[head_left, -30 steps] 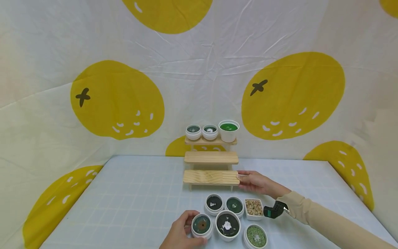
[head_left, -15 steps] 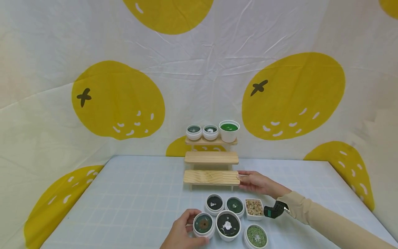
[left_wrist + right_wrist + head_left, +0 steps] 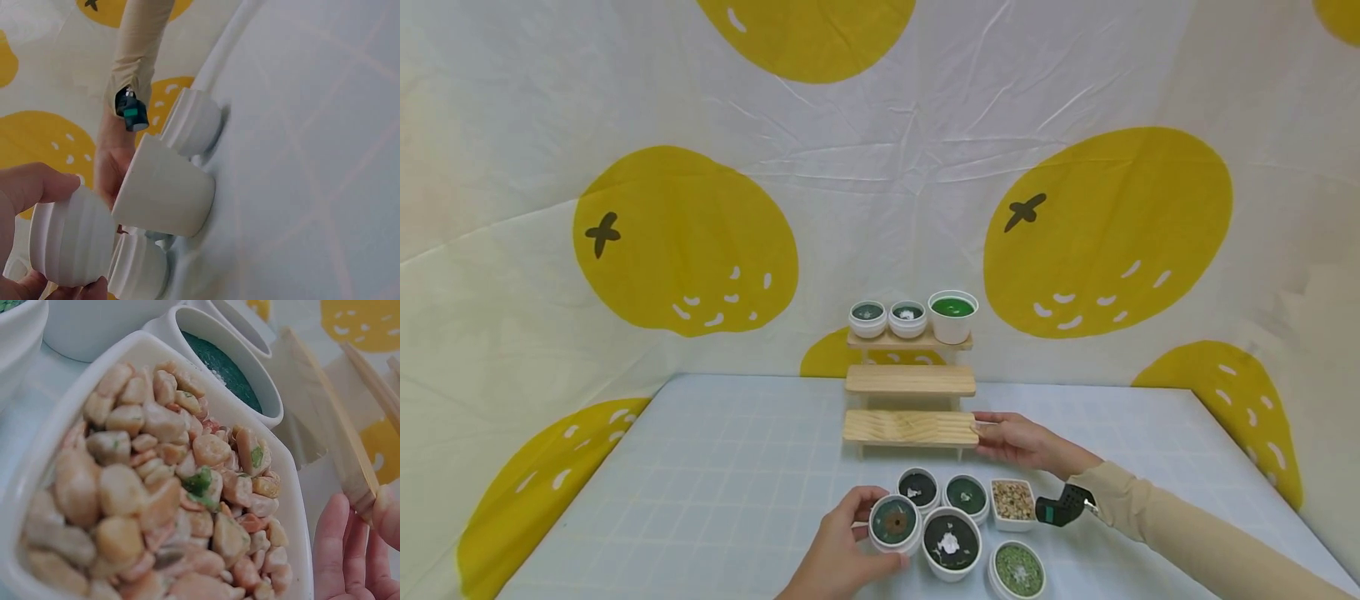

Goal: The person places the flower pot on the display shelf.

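Note:
My left hand (image 3: pixel 841 548) grips a small round white pot (image 3: pixel 895 522) with a dark green top and a brown centre. In the left wrist view this ridged pot (image 3: pixel 72 240) is raised off the tabletop, between thumb and fingers. My right hand (image 3: pixel 1018 442) pinches the right end of the lowest step (image 3: pixel 910 427) of a three-step wooden stand. In the right wrist view the thumb lies over the board's edge (image 3: pixel 359 469). On the stand's top step (image 3: pixel 917 342) sit two small pots (image 3: pixel 867 319) and a taller white cup (image 3: pixel 952 320) with a bright green top.
Close to the held pot stand a larger dark-topped pot (image 3: pixel 951 543), two smaller pots (image 3: pixel 917 488) and a pot with speckled green filling (image 3: pixel 1017 570). A square white dish (image 3: pixel 1012 504) of small pebbles is under my right forearm. A patterned cloth (image 3: pixel 880 208) hangs behind.
My left hand has lifted the small pot and moved it slightly forward and right, overlapping the pot behind it. My right hand stays on the lowest step.

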Demonstrator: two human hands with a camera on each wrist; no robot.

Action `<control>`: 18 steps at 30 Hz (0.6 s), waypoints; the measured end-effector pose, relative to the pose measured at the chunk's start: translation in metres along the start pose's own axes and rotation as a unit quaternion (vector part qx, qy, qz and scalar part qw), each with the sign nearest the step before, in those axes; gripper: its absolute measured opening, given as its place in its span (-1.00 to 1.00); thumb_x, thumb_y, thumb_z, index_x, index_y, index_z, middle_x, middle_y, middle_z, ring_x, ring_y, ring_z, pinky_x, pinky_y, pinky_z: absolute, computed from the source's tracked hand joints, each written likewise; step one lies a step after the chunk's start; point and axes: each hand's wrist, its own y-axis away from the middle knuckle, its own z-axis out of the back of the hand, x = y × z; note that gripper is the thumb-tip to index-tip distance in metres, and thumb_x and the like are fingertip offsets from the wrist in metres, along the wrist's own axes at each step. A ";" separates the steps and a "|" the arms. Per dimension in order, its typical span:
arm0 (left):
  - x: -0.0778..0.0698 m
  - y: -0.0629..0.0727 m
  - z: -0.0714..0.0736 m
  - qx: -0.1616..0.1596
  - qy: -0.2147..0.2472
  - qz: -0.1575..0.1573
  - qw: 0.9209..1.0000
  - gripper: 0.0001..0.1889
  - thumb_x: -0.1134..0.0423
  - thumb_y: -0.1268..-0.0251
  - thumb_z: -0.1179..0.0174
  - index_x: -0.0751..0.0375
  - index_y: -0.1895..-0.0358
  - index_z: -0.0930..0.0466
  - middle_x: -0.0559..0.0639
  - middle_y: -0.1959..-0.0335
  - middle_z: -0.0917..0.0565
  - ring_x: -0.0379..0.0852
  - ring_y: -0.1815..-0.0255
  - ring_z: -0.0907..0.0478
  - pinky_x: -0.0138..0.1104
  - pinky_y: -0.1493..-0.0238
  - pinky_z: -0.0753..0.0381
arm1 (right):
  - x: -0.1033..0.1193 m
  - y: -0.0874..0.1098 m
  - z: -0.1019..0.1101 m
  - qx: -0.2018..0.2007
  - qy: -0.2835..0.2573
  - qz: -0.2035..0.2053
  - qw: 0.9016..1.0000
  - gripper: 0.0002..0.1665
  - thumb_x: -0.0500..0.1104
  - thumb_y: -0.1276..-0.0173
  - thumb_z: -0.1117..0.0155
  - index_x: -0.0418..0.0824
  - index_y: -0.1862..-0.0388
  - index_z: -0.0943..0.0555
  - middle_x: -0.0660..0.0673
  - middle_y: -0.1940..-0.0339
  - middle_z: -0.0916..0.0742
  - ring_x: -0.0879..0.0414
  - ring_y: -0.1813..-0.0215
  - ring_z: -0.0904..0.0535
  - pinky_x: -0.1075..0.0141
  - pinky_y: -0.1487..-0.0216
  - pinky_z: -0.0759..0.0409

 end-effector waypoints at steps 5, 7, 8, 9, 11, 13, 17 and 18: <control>-0.006 -0.002 0.002 -0.023 -0.012 -0.025 0.999 -0.33 0.23 0.19 -0.51 0.22 -0.09 -0.43 0.01 0.05 -0.59 -0.21 0.04 -0.49 -0.43 0.01 -0.56 | -0.001 0.000 0.000 0.001 0.000 0.004 1.000 -0.24 -0.22 -0.47 -0.06 -0.43 -0.49 0.01 -0.07 0.17 -0.68 0.20 0.19 -0.64 0.40 0.12 -0.68; -0.009 -0.003 0.002 -0.032 -0.014 -0.037 0.999 -0.34 0.24 0.19 -0.52 0.22 -0.08 -0.43 0.00 0.05 -0.60 -0.25 0.04 -0.49 -0.45 0.00 -0.56 | -0.001 0.001 0.000 0.002 0.003 0.004 1.000 -0.24 -0.22 -0.47 -0.06 -0.42 -0.49 0.01 -0.07 0.17 -0.68 0.21 0.19 -0.64 0.40 0.12 -0.68; -0.010 -0.004 0.002 -0.036 -0.014 -0.046 0.998 -0.34 0.24 0.20 -0.52 0.23 -0.08 -0.44 0.01 0.05 -0.60 -0.28 0.05 -0.50 -0.47 0.00 -0.56 | -0.001 0.001 0.000 0.002 0.005 0.004 1.000 -0.24 -0.21 -0.47 -0.06 -0.42 -0.50 0.01 -0.06 0.17 -0.68 0.21 0.19 -0.64 0.40 0.12 -0.67; -0.011 -0.004 0.002 -0.039 -0.013 -0.052 0.998 -0.34 0.25 0.20 -0.52 0.23 -0.07 -0.44 0.01 0.05 -0.60 -0.29 0.05 -0.51 -0.48 -0.01 -0.57 | -0.001 0.001 0.000 0.003 0.006 0.004 1.000 -0.23 -0.21 -0.47 -0.07 -0.42 -0.50 0.01 -0.06 0.16 -0.68 0.21 0.19 -0.64 0.40 0.11 -0.67; -0.014 -0.006 0.002 -0.040 -0.015 -0.060 0.997 -0.35 0.25 0.20 -0.51 0.23 -0.07 -0.44 0.01 0.06 -0.60 -0.29 0.06 -0.52 -0.48 -0.02 -0.57 | -0.001 0.000 0.001 0.002 0.006 0.003 1.000 -0.22 -0.20 -0.46 -0.08 -0.42 -0.50 0.01 -0.06 0.16 -0.68 0.21 0.19 -0.64 0.40 0.11 -0.67; -0.016 -0.008 0.001 -0.042 -0.020 -0.069 0.997 -0.35 0.24 0.19 -0.51 0.23 -0.07 -0.45 0.01 0.06 -0.61 -0.27 0.05 -0.53 -0.47 -0.03 -0.58 | -0.002 -0.001 0.001 0.002 0.006 0.002 1.000 -0.22 -0.20 -0.46 -0.09 -0.42 -0.49 0.00 -0.06 0.17 -0.68 0.21 0.19 -0.64 0.40 0.11 -0.67; -0.022 -0.014 -0.001 -0.044 -0.029 -0.080 0.995 -0.35 0.23 0.20 -0.51 0.22 -0.07 -0.46 0.00 0.07 -0.61 -0.20 0.04 -0.53 -0.42 -0.03 -0.60 | -0.002 -0.002 0.002 0.000 0.002 0.001 1.000 -0.24 -0.21 -0.46 -0.08 -0.42 -0.49 -0.01 -0.07 0.17 -0.68 0.20 0.19 -0.64 0.41 0.12 -0.67; -0.024 -0.016 -0.001 -0.044 -0.032 -0.080 0.995 -0.35 0.22 0.20 -0.51 0.21 -0.07 -0.46 -0.01 0.07 -0.61 -0.19 0.03 -0.53 -0.42 -0.04 -0.60 | -0.002 -0.002 0.002 -0.001 0.000 0.001 1.000 -0.25 -0.22 -0.46 -0.08 -0.41 -0.49 -0.03 -0.07 0.17 -0.68 0.20 0.19 -0.64 0.41 0.12 -0.67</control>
